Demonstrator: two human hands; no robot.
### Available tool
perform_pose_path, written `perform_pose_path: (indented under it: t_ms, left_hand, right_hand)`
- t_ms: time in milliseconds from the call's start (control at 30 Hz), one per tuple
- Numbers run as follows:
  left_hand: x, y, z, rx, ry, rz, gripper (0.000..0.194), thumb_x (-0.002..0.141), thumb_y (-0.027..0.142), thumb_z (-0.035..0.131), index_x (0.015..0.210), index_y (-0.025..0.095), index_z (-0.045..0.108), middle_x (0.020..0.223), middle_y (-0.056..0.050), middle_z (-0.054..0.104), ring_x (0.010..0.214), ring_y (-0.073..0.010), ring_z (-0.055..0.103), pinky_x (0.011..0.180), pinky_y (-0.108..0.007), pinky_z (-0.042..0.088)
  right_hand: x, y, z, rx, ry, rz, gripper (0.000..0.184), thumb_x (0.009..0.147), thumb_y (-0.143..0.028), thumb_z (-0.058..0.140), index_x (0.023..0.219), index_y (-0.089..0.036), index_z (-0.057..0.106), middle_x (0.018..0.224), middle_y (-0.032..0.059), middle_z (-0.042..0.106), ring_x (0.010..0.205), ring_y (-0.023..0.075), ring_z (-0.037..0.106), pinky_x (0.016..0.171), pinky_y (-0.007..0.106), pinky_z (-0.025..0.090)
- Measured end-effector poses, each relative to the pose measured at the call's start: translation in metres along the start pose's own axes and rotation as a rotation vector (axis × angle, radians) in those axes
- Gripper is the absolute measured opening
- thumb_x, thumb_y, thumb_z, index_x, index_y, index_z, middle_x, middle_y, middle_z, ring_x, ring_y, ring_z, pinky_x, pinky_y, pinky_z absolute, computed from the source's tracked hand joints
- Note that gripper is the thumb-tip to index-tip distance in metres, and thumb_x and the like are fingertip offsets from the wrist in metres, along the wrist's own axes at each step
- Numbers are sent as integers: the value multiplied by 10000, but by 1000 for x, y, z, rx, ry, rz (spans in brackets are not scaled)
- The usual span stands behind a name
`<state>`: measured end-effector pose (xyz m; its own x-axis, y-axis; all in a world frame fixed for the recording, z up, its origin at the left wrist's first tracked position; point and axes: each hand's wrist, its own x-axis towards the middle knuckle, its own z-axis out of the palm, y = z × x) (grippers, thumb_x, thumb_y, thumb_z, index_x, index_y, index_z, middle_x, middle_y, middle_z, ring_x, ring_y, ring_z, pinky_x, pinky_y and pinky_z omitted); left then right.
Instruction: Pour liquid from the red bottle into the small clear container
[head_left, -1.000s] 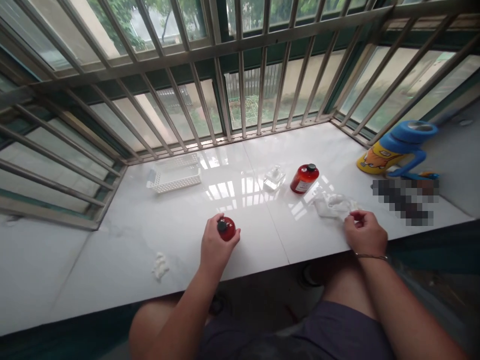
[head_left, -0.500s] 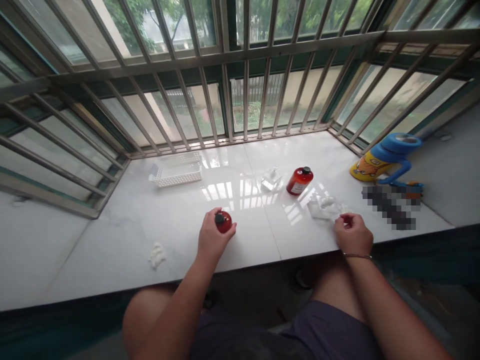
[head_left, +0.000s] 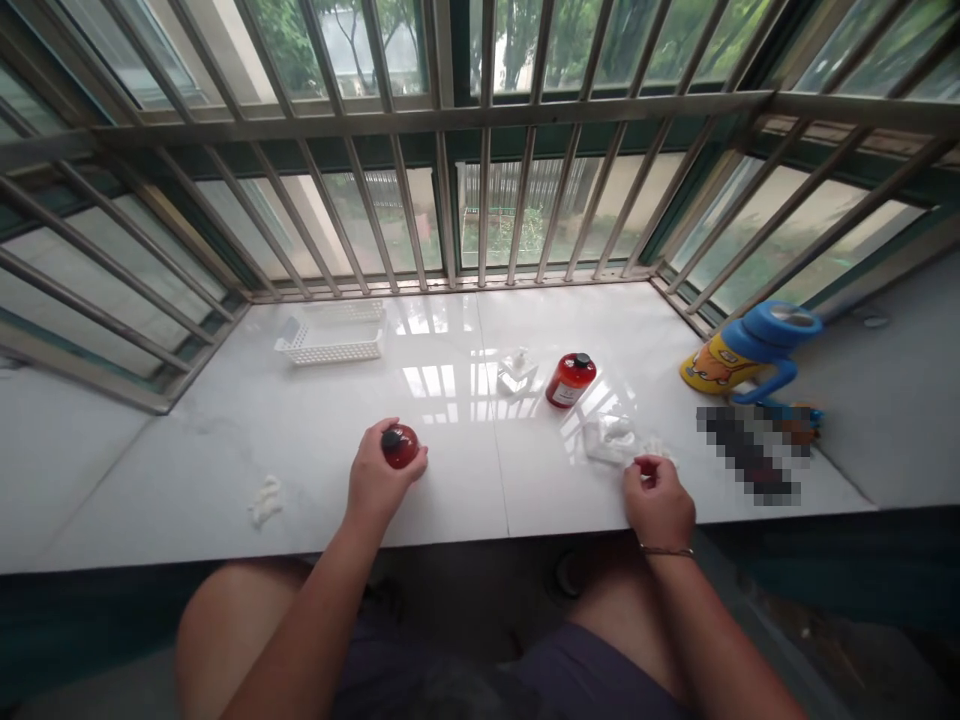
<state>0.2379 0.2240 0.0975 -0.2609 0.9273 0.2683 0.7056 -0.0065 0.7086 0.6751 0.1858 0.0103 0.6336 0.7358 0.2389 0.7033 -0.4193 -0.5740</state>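
My left hand (head_left: pixel 377 480) is wrapped round a small red bottle with a black cap (head_left: pixel 400 445), which stands on the white marble ledge (head_left: pixel 300 440). My right hand (head_left: pixel 658 500) rests near the ledge's front edge, its fingertips pinched on the corner of a clear plastic bag (head_left: pixel 611 437) holding white bits. A second red bottle with a black cap (head_left: pixel 570 380) stands further back. Left of it sits a small clear glass bottle (head_left: pixel 517 372).
A white plastic basket (head_left: pixel 330 341) lies at the back left. A crumpled white wad (head_left: pixel 264 499) sits near the front left. A yellow and blue cup (head_left: pixel 742 352) stands at the right. Metal window bars (head_left: pixel 480 200) fence the ledge's far side.
The camera has tilted up and pulled back, so everything sits lower and smaller in view. Both hands keep their grips and places on the ledge.
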Motion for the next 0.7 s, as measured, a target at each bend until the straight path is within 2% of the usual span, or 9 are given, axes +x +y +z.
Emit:
perform_pose_path:
  t_ms: [367,467,533,600,667,700]
  left_hand:
    - [-2,1,2,-12,22,-13,589,768,390,845,1301,262,630,1317,-67,703,1182,-294,703,1058,-450,590]
    - [-2,0,1,-23,21,-12,600,759,385,858,1302,265,630,1316,-67,700,1176,-291,704,1043,-444,596]
    - [-2,0,1,-25,22,-10,605,755,378,863,1301,266,628,1307,-65,700,1169,-286,702,1039,-440,595]
    - [-2,1,1,-29,15,-9,601,756,367,863,1299,267,624,1303,-65,696,1167,-283,699,1038,-439,594]
    - [-3,2,0,-40,4,-8,596,759,356,859,1297,265,620,1304,-67,691,1173,-281,695,1036,-437,592]
    - [-3,3,0,-46,0,-10,594,762,354,857,1297,264,618,1306,-69,689,1177,-282,693,1036,-437,592]
  right_hand:
    - [4,4,-4,56,-57,11,301,854,-455,619,1042,-236,703,763,25,696,658,228,618,659,328,414]
    - [-2,10,-17,186,55,-8,314,866,-459,642,1053,-208,671,809,48,703,691,233,653,679,332,470]
    - [-21,16,-31,273,44,-92,284,883,-474,661,973,-205,652,739,35,665,623,215,626,620,317,475]
    - [-57,18,-40,298,-191,-287,266,895,-487,693,857,-228,650,629,-5,598,518,180,553,538,295,444]
    - [-106,12,-34,383,-412,-497,217,947,-448,662,944,-235,698,734,19,680,593,186,624,608,294,516]
    - [-133,4,-25,407,-552,-558,204,996,-411,608,1033,-240,712,861,44,736,717,200,695,704,303,561]
